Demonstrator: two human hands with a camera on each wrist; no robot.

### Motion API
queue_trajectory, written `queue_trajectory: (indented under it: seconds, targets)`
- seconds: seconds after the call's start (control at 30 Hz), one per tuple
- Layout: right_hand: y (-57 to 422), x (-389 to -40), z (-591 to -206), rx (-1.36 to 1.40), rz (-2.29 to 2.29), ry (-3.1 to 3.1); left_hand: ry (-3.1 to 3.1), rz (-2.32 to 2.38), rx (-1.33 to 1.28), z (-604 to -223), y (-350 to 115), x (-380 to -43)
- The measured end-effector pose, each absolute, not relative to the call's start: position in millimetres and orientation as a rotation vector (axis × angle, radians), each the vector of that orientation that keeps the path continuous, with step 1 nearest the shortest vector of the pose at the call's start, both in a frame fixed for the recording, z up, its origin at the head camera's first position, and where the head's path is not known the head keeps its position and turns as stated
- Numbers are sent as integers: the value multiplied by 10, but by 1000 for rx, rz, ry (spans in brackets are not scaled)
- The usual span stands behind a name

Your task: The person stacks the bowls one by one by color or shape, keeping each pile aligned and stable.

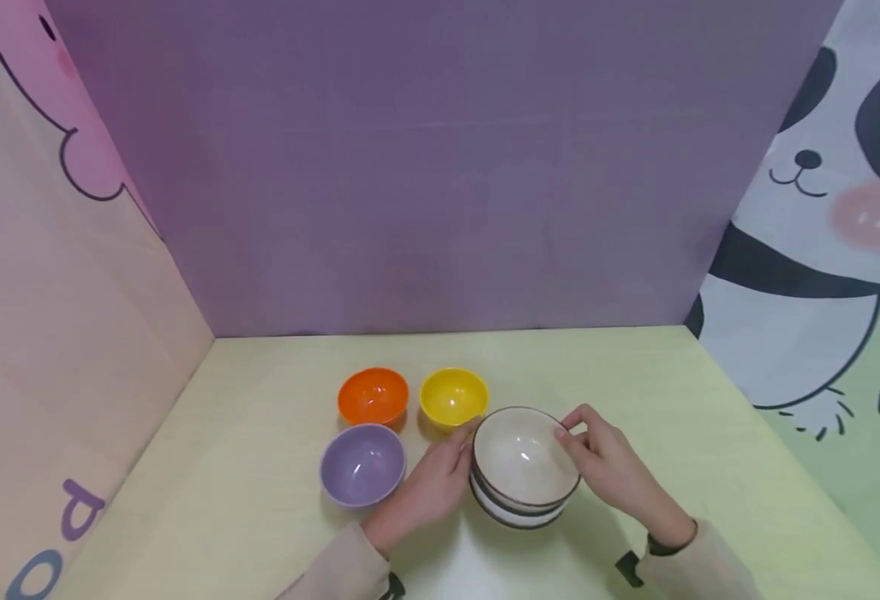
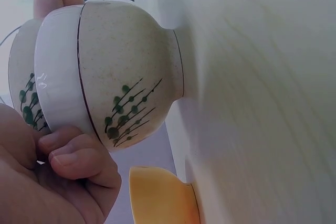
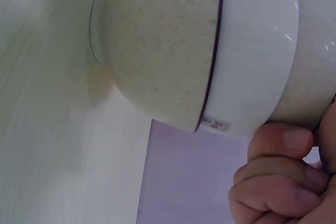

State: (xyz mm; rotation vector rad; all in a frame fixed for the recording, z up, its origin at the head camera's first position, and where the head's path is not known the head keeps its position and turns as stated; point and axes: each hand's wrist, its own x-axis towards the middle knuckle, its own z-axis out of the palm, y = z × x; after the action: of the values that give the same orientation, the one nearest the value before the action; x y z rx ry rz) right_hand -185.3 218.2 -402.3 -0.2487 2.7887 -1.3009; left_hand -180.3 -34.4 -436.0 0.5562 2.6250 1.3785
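Several ceramic bowls stand stacked at the table's front middle. On top is a cream bowl [image 1: 526, 454] with a dark rim. Under it sits a white bowl [image 2: 58, 72], and lowest is a speckled bowl [image 2: 131, 45] with green leaf sprigs, its foot on the table. My left hand [image 1: 434, 477] grips the left side of the top bowl with curled fingers. At the opposite side, my right hand [image 1: 611, 467] pinches that bowl's rim, thumb at the inner edge and fingers outside. The top bowl looks slightly tilted; how deep it sits in the white one is hidden.
Left of the stack are a purple bowl [image 1: 363, 467], close to my left wrist, and an orange bowl [image 1: 374, 397] behind it. A yellow bowl [image 1: 453, 397] stands just behind my left hand. A purple wall [image 1: 440, 183] bounds the pale table [image 1: 260, 467] at the back.
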Motion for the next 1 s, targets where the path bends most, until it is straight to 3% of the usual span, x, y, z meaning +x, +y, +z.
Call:
queue_trajectory:
  seconds: [1.0]
  targets:
    - [2115,-1858,-4077,-266,-1207,2912,2494,1507,574,-4359,-387,-1810]
